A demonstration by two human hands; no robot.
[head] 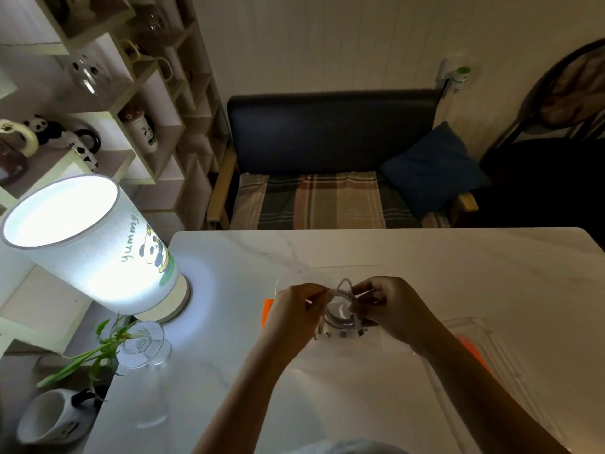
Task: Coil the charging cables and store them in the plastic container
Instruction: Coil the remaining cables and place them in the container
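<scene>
The white cable (342, 294) hangs in a small coil between both hands, just above the clear container (353, 342) on the table (425, 253). It looks light, thin and springy, so the loops will likely want to spring open; holding where the strands cross seems safest. The left hand (294, 309) pinches one side of the coil, the right hand (389, 306) pinches the other, fingers curled. A clear lid (471, 348) lies to the right, a lit lamp (91, 244) to the left.

One head-worn wide view looks forward and down, close over the desk (425, 257); sofa (330, 132) at 12 o'clock.
</scene>
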